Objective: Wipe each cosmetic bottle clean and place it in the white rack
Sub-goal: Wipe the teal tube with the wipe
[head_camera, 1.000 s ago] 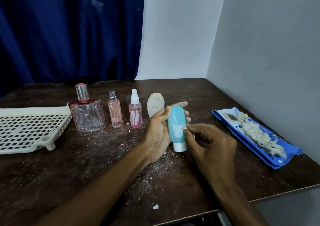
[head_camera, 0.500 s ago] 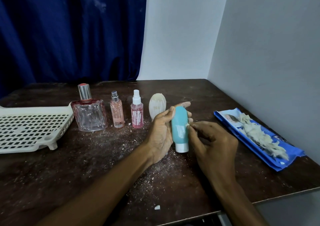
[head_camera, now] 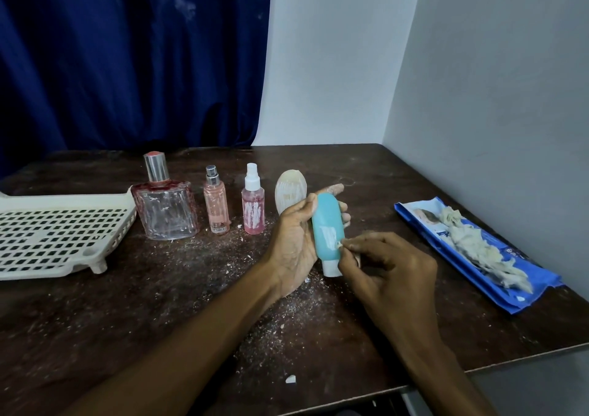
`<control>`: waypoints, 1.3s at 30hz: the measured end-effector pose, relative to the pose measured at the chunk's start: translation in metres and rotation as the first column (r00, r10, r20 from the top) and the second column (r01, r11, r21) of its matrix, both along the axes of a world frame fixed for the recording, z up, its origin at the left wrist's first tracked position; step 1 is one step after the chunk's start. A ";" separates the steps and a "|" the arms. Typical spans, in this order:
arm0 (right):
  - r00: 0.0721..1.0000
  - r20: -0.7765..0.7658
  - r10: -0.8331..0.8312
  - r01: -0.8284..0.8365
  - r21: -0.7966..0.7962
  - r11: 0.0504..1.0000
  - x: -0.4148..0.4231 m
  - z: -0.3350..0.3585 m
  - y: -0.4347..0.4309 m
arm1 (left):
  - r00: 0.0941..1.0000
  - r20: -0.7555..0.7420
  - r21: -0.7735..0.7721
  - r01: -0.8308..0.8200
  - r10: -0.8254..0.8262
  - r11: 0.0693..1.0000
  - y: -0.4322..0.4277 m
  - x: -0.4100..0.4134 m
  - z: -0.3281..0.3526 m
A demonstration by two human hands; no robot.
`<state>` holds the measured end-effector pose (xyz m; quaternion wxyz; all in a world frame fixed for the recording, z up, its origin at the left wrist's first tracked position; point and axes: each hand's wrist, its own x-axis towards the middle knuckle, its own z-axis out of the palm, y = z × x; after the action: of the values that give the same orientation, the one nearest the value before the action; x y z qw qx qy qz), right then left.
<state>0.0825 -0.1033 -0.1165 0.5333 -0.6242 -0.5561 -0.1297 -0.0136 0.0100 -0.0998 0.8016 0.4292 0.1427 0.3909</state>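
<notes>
My left hand point(head_camera: 294, 240) grips a teal tube bottle point(head_camera: 326, 224) with a white cap, held cap-down just above the table's middle. My right hand point(head_camera: 382, 266) pinches a small whitish scrap at the white patch on the tube's front. To the left stand a large clear perfume bottle point(head_camera: 164, 205) with a silver cap, a slim pink spray bottle point(head_camera: 216, 207) and a small pink spray bottle point(head_camera: 253, 207) with a white nozzle. A cream oval bottle point(head_camera: 288, 191) stands partly behind my left hand. The white rack point(head_camera: 47, 234) lies at the far left, with nothing in it.
A blue wipes packet point(head_camera: 522, 275) with a crumpled pale wipe point(head_camera: 471, 240) on it lies at the right by the wall. White crumbs and dust cover the dark wooden table point(head_camera: 159, 304). A blue curtain hangs behind. The table's front edge runs close below my forearms.
My right hand's fingertips slid down the tube's front to the white patch. The tube and my left hand stayed about where they were.
</notes>
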 end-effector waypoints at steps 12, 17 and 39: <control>0.999 0.032 -0.028 0.028 0.004 1.000 -0.002 0.001 0.002 | 1.000 0.005 0.022 -0.015 0.015 1.000 -0.002 0.000 0.001; 0.995 0.083 0.051 -0.051 -0.008 0.999 -0.004 0.000 0.001 | 0.999 0.014 0.010 -0.035 0.035 0.999 -0.001 0.000 0.002; 0.998 0.055 -0.026 0.026 0.004 1.000 -0.001 -0.001 0.002 | 0.998 0.043 0.001 -0.050 0.050 0.999 -0.004 0.000 0.001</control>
<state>0.0811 -0.1015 -0.1176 0.5172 -0.6265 -0.5622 -0.1547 -0.0134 0.0064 -0.0990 0.7940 0.4180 0.1358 0.4201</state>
